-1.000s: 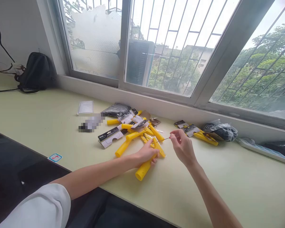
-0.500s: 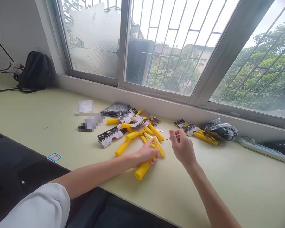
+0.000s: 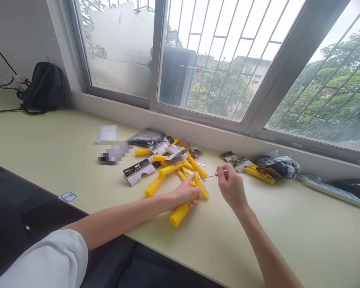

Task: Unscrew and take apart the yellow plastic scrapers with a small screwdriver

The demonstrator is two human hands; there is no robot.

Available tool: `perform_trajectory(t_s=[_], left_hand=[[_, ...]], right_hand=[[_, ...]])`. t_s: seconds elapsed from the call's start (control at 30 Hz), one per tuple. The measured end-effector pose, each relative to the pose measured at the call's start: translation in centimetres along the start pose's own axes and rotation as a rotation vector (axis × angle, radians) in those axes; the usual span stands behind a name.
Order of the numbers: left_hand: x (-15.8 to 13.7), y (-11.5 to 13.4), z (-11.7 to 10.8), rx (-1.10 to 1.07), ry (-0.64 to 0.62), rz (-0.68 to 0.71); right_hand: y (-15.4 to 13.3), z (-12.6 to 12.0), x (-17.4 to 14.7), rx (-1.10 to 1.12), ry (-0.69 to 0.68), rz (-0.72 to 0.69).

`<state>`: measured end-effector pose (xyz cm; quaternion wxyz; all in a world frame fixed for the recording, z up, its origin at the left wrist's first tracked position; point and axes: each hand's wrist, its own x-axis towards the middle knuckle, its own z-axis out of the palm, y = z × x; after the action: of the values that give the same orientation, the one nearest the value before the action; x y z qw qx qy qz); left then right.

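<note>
My left hand [image 3: 187, 193] is wrapped round a yellow plastic tool with a hollow tubular handle [image 3: 180, 214], whose open end faces me. Its angled yellow head [image 3: 201, 187] sticks out to the right past my fingers. In my right hand [image 3: 230, 182], closed with thumb and fingers pinched, is a thin screwdriver [image 3: 208, 177]; most of its handle is hidden. The metal shaft points left, and its tip meets the tool's head. Right behind my left hand lie more yellow tools [image 3: 168, 170] with black and white cardboard labels [image 3: 139, 171].
To the right are labelled yellow tools [image 3: 259, 175], a black item in clear plastic [image 3: 278, 165] and a white power strip [image 3: 331, 190]. Farther left lie a black plastic-wrapped packet [image 3: 147, 137], a clear flat case [image 3: 107, 134] and a black backpack [image 3: 43, 88]. A window sill [image 3: 198, 125] bounds the table's back.
My right hand has shifted very slightly right and turned a little on the screwdriver. The left hand and the yellow tool stay almost where they were.
</note>
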<state>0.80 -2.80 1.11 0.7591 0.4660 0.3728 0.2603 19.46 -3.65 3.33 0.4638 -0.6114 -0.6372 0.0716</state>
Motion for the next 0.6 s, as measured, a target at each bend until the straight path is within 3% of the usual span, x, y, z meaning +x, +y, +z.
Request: perform_trajectory(t_s=[0.23,0.43,0.6], left_hand=[[-0.09,-0.01,0.0,0.005,-0.002,0.009],[-0.11,0.19,0.07,0.006,0.009,0.002],[-0.2,0.22,0.18,0.013,0.01,0.0]], right_hand=[[-0.09,-0.04,0.06,-0.003,-0.002,-0.026],[-0.16,-0.3,0.15,-0.05,-0.034,0.089],[-0.57,-0.72,0.11,-0.049,-0.031,0.073]])
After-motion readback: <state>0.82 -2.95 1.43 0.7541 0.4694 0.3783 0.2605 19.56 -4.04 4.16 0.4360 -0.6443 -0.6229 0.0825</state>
